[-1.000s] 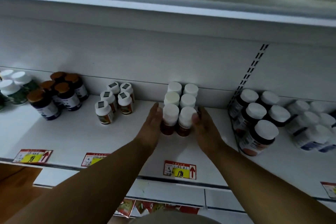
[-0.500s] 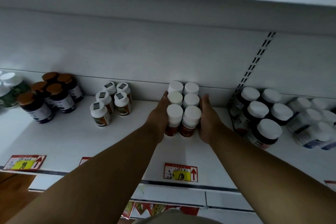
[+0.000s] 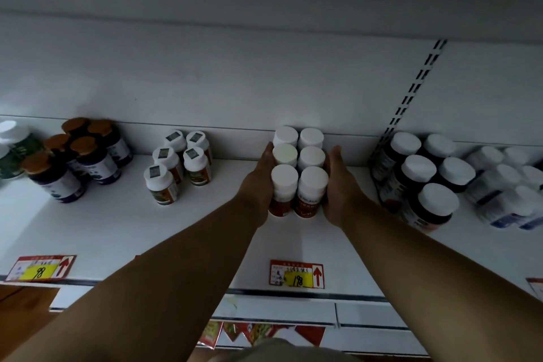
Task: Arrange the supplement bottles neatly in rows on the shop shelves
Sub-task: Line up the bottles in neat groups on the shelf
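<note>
From the head view, six white-capped bottles (image 3: 298,167) stand two by three on the shelf (image 3: 117,229) between both hands. Since half a second ago little has shifted (same squeeze). The left hand (image 3: 258,182) and right hand (image 3: 338,188) — fingers straight — press the block's sides.
</note>
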Demonstrator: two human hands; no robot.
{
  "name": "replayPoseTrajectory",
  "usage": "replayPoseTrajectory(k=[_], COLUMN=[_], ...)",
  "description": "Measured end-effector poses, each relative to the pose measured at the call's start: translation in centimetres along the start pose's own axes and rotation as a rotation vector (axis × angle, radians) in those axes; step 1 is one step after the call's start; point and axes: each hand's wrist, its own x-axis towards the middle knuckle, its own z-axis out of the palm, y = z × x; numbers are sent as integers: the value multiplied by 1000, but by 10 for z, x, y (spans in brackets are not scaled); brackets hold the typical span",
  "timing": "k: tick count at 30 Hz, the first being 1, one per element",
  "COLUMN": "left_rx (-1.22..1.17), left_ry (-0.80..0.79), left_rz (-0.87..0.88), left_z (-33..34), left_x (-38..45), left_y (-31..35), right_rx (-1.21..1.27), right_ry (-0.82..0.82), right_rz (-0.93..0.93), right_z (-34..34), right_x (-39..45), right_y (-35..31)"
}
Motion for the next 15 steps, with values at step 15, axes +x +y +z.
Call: replayPoseTrajectory(k=[15], left_rx=[237], left_ry=[-60], left_rz=[256], left_z=[-53], left_x=[-42], left_y=[-36], right_rx=[-228], right_ry=[263], right_rz=[-117], right_z=[-13], right_x=[-68], right_y=[41])
